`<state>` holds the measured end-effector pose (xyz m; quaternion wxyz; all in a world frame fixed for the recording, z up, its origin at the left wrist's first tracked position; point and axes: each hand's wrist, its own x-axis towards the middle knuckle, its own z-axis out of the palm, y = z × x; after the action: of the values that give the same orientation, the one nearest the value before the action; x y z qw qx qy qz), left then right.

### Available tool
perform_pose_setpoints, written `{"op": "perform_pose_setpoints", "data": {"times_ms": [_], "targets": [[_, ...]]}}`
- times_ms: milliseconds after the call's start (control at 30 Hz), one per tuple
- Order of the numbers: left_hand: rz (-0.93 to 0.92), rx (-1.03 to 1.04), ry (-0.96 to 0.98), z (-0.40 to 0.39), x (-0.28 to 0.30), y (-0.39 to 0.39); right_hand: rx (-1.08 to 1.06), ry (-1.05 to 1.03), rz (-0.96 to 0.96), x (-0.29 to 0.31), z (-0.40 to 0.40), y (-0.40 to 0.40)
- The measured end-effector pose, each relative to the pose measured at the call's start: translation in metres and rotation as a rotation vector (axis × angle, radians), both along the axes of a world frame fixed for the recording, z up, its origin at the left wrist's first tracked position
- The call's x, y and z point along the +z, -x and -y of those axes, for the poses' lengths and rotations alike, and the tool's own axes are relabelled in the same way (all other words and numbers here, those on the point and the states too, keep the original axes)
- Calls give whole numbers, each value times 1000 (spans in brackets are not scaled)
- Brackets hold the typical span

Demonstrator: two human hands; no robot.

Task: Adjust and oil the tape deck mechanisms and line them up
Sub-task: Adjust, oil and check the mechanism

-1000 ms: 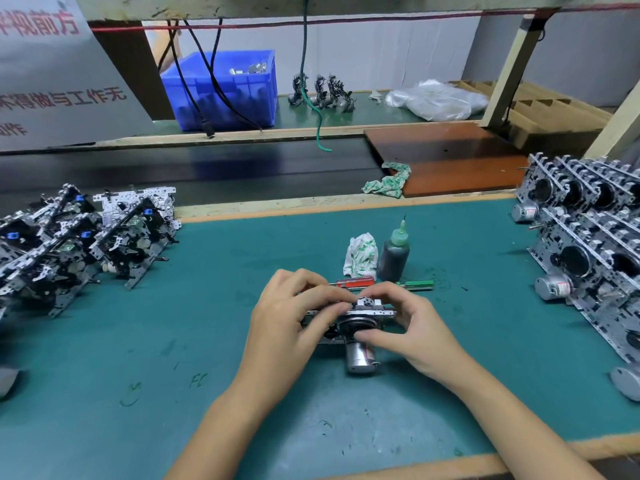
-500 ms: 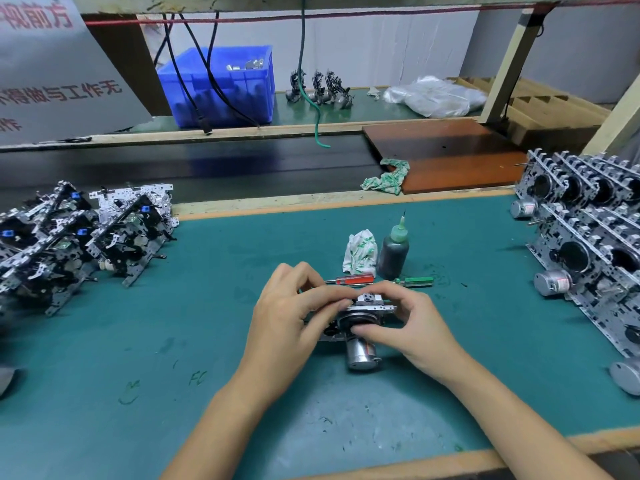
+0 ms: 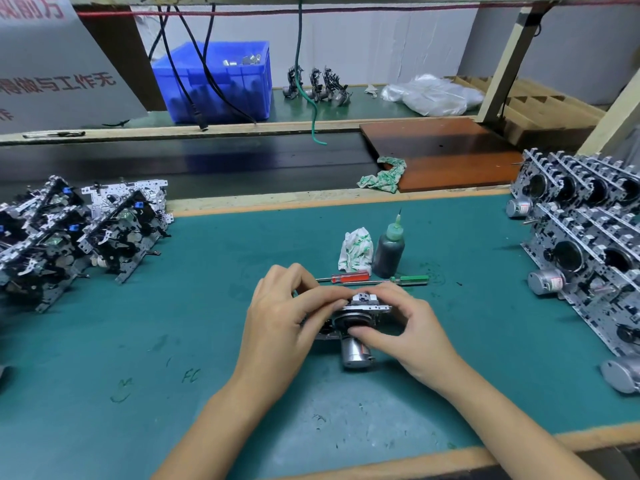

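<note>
A small silver tape deck mechanism (image 3: 360, 311) with a round dark flywheel and a cylindrical metal motor sits near the middle of the teal-matted surface (image 3: 173, 341), held between both hands. The left hand (image 3: 284, 320) curls round its left side, fingers bent over the top edge. The right hand (image 3: 405, 327) grips its right side, fingers arched over the top and thumb pressed against the front by the flywheel. Just behind the mechanism lie a red-handled screwdriver (image 3: 349, 277) and a green-handled screwdriver (image 3: 410, 279), end to end. Behind those stand a dark plastic oil bottle with a green needle cap (image 3: 388, 251) and, touching its left side, a crumpled white-and-green cloth (image 3: 356, 249). Well to the left of the mechanism is a cluster of black and silver tape deck mechanisms (image 3: 69, 233); well to its right, rows of silver mechanisms standing on edge (image 3: 588, 244) with their motors pointing inward. Far behind, a blue plastic crate (image 3: 221, 84) sits on a shelf.
</note>
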<state>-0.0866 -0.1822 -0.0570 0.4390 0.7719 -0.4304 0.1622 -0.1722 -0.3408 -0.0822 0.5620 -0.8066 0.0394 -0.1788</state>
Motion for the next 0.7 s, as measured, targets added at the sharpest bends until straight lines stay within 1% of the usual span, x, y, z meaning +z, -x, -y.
{"op": "perform_pose_setpoints", "data": {"times_ms": [67,167,200,267,500,567,600,667,700], "targets": [[-8,-8,-2,0,1,-1,-69,192,-6,0,0,6],[-23,-12,6,-1,1,-1,-244,696,120,-4,3,16],[-26,-12,7,-1,1,-1,-276,808,161,-6,3,18],[-27,-9,6,-1,1,0,-307,884,189,-8,4,20],[-39,-11,-2,-1,2,0,-233,806,126,-6,10,22],[-37,-9,3,0,1,0,-212,772,59,-3,12,21],[-36,-12,6,0,1,0,-200,695,12,1,12,20],[-33,-13,9,0,1,-1,-149,448,-58,9,11,15],[-31,-12,8,-1,0,-1,-112,332,-61,11,9,11]]}}
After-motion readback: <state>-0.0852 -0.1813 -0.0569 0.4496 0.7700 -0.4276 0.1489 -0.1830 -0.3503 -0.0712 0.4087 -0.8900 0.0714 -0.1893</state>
